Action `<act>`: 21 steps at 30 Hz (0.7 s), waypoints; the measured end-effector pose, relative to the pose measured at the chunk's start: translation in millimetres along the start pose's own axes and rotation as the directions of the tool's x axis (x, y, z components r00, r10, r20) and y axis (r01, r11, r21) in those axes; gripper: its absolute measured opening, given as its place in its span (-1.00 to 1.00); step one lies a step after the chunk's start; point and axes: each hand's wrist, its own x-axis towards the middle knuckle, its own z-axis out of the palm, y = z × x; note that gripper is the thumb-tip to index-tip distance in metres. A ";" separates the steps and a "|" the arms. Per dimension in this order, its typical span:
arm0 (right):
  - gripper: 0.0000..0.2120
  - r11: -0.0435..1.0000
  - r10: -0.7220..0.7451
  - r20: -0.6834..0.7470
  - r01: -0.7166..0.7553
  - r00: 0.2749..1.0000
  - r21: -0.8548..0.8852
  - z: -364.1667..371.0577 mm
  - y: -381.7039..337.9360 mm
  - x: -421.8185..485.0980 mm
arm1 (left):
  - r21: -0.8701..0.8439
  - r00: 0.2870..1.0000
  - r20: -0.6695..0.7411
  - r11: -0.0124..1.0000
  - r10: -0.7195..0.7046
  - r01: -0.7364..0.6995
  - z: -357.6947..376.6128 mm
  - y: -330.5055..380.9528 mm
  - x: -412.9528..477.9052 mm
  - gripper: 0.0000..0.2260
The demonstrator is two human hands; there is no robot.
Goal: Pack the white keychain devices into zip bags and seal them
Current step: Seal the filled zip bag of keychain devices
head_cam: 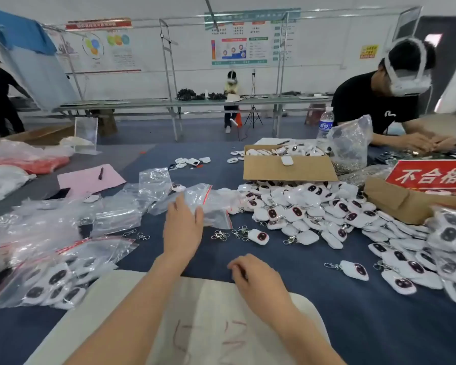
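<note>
A single wide-angle view was taken from head height, directed forward and down, close over the table (313, 299).

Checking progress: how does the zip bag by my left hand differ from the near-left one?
The zip bag by the left hand is empty and lies flat; the near-left zip bag is full of white keychain devices and bulges. Both are clear with red zip strips.

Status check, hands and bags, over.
Left hand flat, fingers on an empty zip bag. Right hand loosely curled, nothing visible in it. Keychain devices piled right; nothing blocking.
</note>
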 end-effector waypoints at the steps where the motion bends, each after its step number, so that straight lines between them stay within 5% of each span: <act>1: -0.77 0.999 0.019 0.005 -0.019 1.000 0.032 2.6 5.0 0.6 | 0.155 1.000 -0.009 0.988 0.027 -0.025 3.7 -3.2 12.5 -0.51; 4: -0.80 0.982 0.044 0.003 -0.044 0.999 0.182 6.5 14.7 2.0 | 0.457 0.994 0.062 0.883 0.088 -0.107 11.4 -14.8 44.6 -0.54; 7: -0.80 0.964 0.049 0.013 -0.050 0.999 0.263 7.4 18.3 4.5 | 0.559 0.983 0.131 0.810 0.127 -0.179 20.0 -18.3 57.6 -0.66; 10: -0.79 0.927 0.070 -0.027 -0.055 0.997 0.372 7.4 18.6 3.4 | 0.549 0.977 0.047 0.812 0.209 -0.200 15.3 -18.5 56.9 -0.70; 13: -0.71 0.809 0.122 -0.163 -0.004 0.979 0.587 -0.2 12.7 0.3 | 0.311 0.913 -0.114 0.887 0.392 -0.342 -2.3 -4.3 44.2 -0.78; 16: -0.78 0.721 0.221 -0.375 0.108 0.900 0.685 -34.1 2.6 -4.5 | -0.023 0.843 -0.155 0.851 0.515 -0.525 -26.4 18.7 16.5 -0.82; 19: -0.79 0.870 0.070 -0.640 0.266 0.765 0.414 -95.9 -4.1 -10.6 | -0.348 0.808 0.004 0.759 0.589 -0.551 -40.2 33.6 -20.9 -0.70; 21: -0.76 0.919 -0.115 -0.671 0.335 0.733 0.208 -131.4 -6.2 -13.6 | -0.509 0.771 0.189 0.732 0.608 -0.453 -38.5 37.6 -41.7 -0.64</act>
